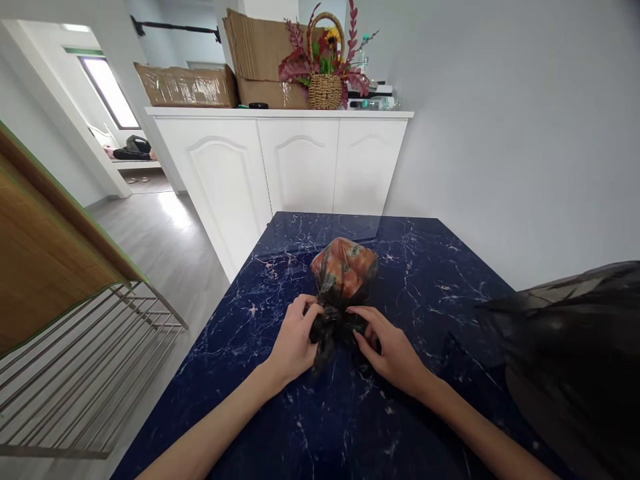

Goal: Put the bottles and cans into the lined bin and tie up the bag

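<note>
A thin dark plastic bag (345, 268) lies on the blue marbled table, with orange-red round things showing through it; their kind is hard to make out. Its gathered, twisted neck points toward me. My left hand (299, 333) has its fingers closed on the left side of that neck. On the right side, my right hand (383, 343) pinches the dark plastic between thumb and fingers. Loose ends of the bag hang down between the two hands. Whether the neck is knotted cannot be seen clearly.
A large black plastic bag (575, 347) stands at the table's (410, 247) right side. Behind is a white cabinet (305, 160) bearing cardboard boxes (187, 87), a wicker flower basket (325, 91) and bottles. At the left is a metal rack (90, 367) beside a brown mat (50, 247).
</note>
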